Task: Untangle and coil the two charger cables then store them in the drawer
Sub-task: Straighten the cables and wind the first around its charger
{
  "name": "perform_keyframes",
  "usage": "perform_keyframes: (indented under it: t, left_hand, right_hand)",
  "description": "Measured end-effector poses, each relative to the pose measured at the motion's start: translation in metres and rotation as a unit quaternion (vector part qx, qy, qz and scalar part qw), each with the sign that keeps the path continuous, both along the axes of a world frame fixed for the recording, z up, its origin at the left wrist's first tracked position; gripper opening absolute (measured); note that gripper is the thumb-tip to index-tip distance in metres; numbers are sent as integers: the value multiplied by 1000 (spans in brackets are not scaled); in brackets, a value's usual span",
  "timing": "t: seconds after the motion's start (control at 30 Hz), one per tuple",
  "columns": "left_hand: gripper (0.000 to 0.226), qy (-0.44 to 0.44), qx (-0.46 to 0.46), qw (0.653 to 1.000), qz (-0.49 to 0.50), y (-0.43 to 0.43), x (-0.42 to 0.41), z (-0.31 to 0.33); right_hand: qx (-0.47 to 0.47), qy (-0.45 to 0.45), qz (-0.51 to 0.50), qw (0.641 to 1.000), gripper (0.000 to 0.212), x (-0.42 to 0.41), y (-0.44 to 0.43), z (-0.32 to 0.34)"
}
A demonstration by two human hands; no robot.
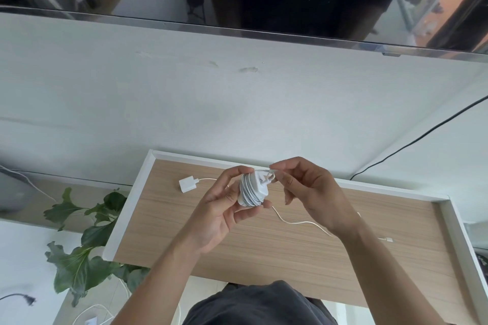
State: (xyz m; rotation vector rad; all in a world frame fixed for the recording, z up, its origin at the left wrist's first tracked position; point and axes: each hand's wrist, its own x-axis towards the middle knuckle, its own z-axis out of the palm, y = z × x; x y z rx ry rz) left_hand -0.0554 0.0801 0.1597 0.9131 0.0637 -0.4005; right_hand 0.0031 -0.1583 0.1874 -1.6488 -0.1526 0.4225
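Drawer (264, 261) below — right hand (309, 190) hides cable tip of coiled charger (252, 190).

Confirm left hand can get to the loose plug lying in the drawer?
Likely not yet: the left hand grips the wound charger. The plug itself lies uncovered in the drawer.

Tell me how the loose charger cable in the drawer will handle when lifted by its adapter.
Likely floppy: the loose cable lies in slack curves on the drawer bottom. Its adapter looks small and blocky, so probably light and unlikely to roll. The connector end would probably trail behind.
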Motion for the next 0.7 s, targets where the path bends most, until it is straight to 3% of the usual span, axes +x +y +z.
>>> perform_keyframes:
  t: [0.1,0.2,0.3,0.43,0.53,0.6,0.7]
  left_hand:
    - [41,-14,37,999,-5,2,1,0]
    - [41,-18,74,997,-11,1,1,1]
    - [33,-13,89,996,8,0,2,-1]
    - [32,1,76,996,50,0,4,-3]
    - [31,1,77,994,78,-1,6,-4]
    - [32,-2,83,992,94,-1,8,-5]
    - [35,2,81,991,110,1,9,-6]
  right_hand:
    - [-24,-2,-7,1000,11,2,0,-1]
    - [15,2,-34,999,15,5,3,4]
    - [93,31,-50,994,17,6,4,13]
    - [217,99,-50,970,4,8,0,15]
    - [306,173,-60,934,24,7,-2,10]
    - [293,187,-67,935,38,8,-3,5]
    - [193,151,-47,968,38,10,-5,-2]
